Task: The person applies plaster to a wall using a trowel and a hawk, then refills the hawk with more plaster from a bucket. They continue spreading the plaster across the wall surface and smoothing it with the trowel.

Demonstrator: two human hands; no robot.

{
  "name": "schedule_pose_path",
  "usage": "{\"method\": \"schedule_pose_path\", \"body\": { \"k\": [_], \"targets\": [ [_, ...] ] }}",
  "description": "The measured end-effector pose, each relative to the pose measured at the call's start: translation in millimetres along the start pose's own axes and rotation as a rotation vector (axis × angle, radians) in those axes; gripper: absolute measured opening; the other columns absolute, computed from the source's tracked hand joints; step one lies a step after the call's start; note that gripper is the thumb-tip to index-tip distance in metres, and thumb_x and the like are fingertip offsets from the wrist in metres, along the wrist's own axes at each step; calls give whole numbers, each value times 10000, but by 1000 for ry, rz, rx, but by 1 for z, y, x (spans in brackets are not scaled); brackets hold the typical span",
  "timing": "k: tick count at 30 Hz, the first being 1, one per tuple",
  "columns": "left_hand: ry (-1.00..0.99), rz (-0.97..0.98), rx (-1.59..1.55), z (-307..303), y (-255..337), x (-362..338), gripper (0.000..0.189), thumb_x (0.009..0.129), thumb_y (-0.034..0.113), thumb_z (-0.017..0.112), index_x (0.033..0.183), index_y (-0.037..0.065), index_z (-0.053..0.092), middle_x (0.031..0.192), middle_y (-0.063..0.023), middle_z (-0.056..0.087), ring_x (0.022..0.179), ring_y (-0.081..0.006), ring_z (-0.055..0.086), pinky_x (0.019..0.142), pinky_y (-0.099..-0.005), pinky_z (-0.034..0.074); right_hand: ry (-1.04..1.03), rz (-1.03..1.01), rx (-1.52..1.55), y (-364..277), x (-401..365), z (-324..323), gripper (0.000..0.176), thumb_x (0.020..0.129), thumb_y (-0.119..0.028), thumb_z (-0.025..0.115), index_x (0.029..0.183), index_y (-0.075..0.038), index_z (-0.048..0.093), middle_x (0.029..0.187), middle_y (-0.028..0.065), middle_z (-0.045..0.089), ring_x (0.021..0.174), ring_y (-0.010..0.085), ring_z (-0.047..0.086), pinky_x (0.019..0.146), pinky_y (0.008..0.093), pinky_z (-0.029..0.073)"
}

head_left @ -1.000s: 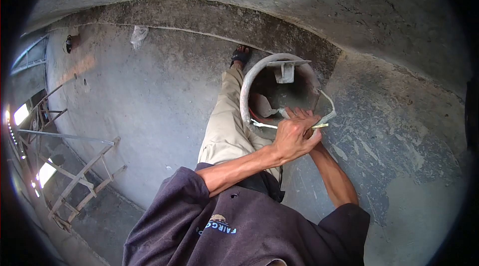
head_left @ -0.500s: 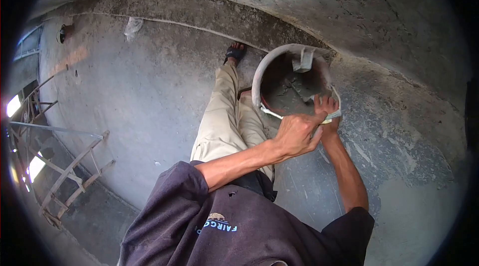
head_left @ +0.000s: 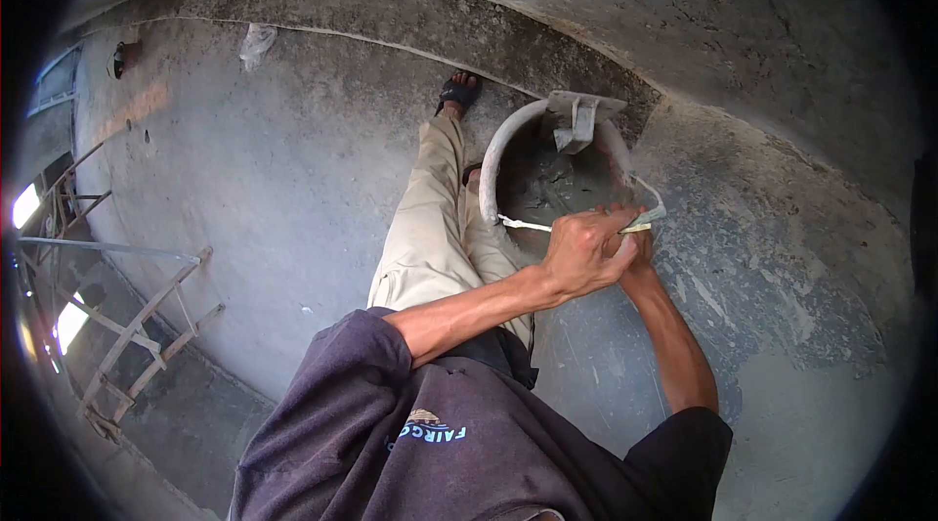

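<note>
A round bucket [head_left: 504,148] with a mortar-crusted rim stands at my feet, with wet grey mortar [head_left: 557,184] inside. My left hand [head_left: 586,252] is closed on the bucket's thin white handle [head_left: 528,225], near a pale wrapped part of it. Behind it, my right hand [head_left: 640,245] is closed at the same stretch of handle, its fingers partly hidden by the left hand. A flat plastering float [head_left: 576,115] with a block-like handle rests across the far rim, its handle hanging over the mortar.
A rough wall [head_left: 684,13] curves along the top and right. Patches of mortar smear the grey floor [head_left: 723,277] beside the bucket. Wooden frames [head_left: 137,335] stand at left. A clear plastic bag [head_left: 257,44] lies near the wall's foot. My sandalled foot [head_left: 459,91] is beside the bucket.
My right hand's fingers have drawn back from the bucket's rim and closed in behind my left hand. The bucket has shifted slightly left and its opening looks less tilted.
</note>
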State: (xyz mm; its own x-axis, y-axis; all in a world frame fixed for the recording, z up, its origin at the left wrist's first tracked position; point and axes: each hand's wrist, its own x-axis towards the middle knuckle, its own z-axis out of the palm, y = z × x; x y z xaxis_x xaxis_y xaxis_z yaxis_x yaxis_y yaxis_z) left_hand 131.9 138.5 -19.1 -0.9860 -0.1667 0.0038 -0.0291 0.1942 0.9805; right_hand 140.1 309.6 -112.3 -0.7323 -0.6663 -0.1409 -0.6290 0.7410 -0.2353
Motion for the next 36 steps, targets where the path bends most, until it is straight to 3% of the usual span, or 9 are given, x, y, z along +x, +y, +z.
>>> {"method": "schedule_pose_path", "body": {
  "k": [2,8,21,25,27,31,33,35,36],
  "targets": [
    [-123,-113,52,-5,6,-1,304,711,158,614,979,20,653,691,-177,629,613,-306,632,583,-374,512,64,-126,-149,-6,4,-4,291,720,-206,621,971,-59,603,850,89,555,813,253,542,725,396,393],
    [-203,-137,92,-6,7,0,287,715,158,606,959,14,653,700,-176,633,644,-297,641,578,-374,511,35,-104,-45,-12,1,4,279,746,-221,626,961,-44,610,815,79,556,825,256,562,729,400,395],
    [-153,-58,27,0,7,-5,242,714,129,607,929,27,652,626,-156,600,576,-304,613,536,-383,486,-225,206,481,-26,-8,-5,234,777,-215,615,970,-84,612,892,119,623,839,288,600,720,450,425],
    [-199,-139,73,-10,17,-4,262,770,127,588,1001,16,642,736,-180,636,611,-273,635,552,-338,495,-171,362,498,-31,-31,-4,213,792,-227,604,967,-105,607,966,127,634,855,298,611,728,462,437],
    [-196,-147,77,-21,28,4,266,780,129,585,1016,20,638,724,-178,633,588,-253,630,546,-329,487,-185,315,579,-30,-45,-7,319,795,-261,629,1052,-74,595,988,136,631,888,314,606,757,446,439],
    [-224,-340,148,-44,61,33,291,820,155,589,1079,27,622,701,-140,621,638,-105,590,587,-292,464,-121,591,744,-57,-66,-55,454,777,-248,691,1164,-40,577,1054,168,620,954,338,594,813,400,461],
    [-163,-244,78,-48,58,45,303,849,166,575,1098,-4,605,810,-126,656,703,-101,569,642,-283,458,110,726,686,-74,-95,-49,426,769,-224,694,1136,-31,598,1105,168,611,1004,315,591,853,373,459],
    [-204,-254,-17,-52,62,60,304,838,232,572,1053,21,615,735,-152,616,656,-183,584,651,-319,455,149,999,912,-93,-110,-63,470,747,-232,711,1146,-16,592,1125,170,607,1038,281,586,887,349,443],
    [-209,-255,-23,-54,66,66,297,840,239,574,1013,0,614,712,-116,598,653,-151,539,644,-306,440,218,1039,891,-105,-117,-72,482,739,-236,719,1147,-13,590,1122,164,611,1044,268,584,893,344,439]
  ]
}}
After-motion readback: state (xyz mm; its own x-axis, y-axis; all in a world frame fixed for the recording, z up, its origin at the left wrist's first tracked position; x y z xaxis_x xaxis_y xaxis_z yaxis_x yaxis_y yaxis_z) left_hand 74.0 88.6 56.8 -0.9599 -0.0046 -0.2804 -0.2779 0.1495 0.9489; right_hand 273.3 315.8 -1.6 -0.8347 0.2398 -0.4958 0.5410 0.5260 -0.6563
